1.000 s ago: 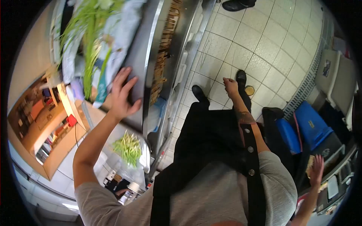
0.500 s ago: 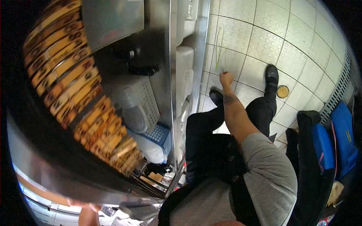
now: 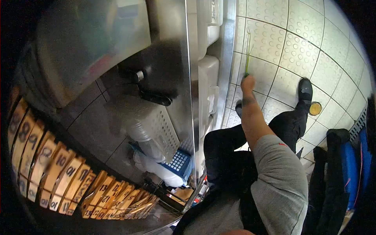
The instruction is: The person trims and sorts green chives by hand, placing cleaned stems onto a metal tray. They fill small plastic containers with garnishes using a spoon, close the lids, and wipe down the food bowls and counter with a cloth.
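Low over the tiled floor, my right hand is closed on a thin green stalk, which points away from me. The hand is beside the metal edge of the shelf unit, near my shoe. My left hand does not show in this view. On the shelf at the left stand a white perforated basket and a blue basket.
Numbered wooden blocks line the lower left. White plastic containers sit along the shelf's side. A round yellow floor cap lies beside my other shoe. Another person's dark-clothed legs and blue bags are at the right.
My view has swung down toward the lower shelf and floor. My right arm has stretched downward, and my left hand has gone out of view from the counter. The leafy greens no longer show.
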The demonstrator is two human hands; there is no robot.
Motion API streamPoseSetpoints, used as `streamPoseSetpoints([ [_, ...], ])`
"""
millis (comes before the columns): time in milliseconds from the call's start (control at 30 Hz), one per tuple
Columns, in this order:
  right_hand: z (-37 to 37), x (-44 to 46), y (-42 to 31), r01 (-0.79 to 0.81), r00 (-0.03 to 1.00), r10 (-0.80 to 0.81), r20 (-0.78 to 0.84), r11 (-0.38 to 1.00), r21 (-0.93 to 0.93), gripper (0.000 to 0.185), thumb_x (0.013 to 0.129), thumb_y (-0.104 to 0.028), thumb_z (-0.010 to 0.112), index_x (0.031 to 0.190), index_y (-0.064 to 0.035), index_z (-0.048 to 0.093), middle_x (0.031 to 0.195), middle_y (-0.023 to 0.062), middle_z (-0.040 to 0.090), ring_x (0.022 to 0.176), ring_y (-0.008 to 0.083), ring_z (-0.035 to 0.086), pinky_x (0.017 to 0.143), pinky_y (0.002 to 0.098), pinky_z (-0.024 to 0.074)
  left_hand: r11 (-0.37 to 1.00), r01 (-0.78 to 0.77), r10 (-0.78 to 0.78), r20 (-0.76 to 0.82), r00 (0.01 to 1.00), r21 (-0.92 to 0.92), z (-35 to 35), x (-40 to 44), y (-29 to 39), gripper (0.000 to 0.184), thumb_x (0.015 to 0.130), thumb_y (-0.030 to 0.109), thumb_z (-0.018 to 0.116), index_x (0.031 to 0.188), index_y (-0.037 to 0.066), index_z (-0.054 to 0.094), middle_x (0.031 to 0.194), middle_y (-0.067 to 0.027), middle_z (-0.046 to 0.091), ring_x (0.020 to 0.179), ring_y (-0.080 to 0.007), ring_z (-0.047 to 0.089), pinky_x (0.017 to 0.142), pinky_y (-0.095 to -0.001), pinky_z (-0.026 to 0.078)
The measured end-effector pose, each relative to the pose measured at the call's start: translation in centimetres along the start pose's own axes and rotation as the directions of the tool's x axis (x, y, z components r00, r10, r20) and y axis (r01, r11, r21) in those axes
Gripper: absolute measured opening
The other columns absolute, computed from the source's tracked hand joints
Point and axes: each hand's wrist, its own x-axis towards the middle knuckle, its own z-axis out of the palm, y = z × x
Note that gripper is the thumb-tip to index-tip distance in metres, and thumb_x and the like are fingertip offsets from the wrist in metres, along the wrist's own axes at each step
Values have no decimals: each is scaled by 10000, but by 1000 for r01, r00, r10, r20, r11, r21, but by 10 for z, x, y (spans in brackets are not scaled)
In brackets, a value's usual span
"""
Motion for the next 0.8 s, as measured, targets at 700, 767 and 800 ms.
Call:
streamPoseSetpoints([
  [700, -499, -236, -145, -403, 814, -363, 454, 210, 891, 205, 860, -172, 577, 1029, -56, 565, 814, 0, 613, 502, 28, 409, 417, 166, 341, 972, 95, -125, -129, 984, -216, -48, 11, 40, 428, 691, 54, 532, 1109, -25, 491, 1221, -225, 448, 1115, -362, 435, 949, -401, 339],
  [767, -552, -266, -165, -420, 749, -477, 460, 196, 886, 206, 862, -171, 577, 1027, -49, 568, 819, 1, 613, 524, 27, 415, 445, 163, 344, 974, 87, -117, -136, 984, -208, -53, 11, 42, 427, 703, 59, 537, 1119, -21, 479, 1221, -224, 444, 1111, -374, 428, 960, -418, 322],
  [800, -581, -284, -178, -412, 707, -526, 473, 237, 880, 202, 864, -172, 573, 1020, -44, 570, 814, 1, 611, 533, 28, 418, 457, 163, 346, 972, 91, -123, -142, 982, -215, -55, 11, 45, 423, 710, 58, 537, 1120, -20, 473, 1221, -226, 440, 1111, -379, 424, 967, -425, 313],
])
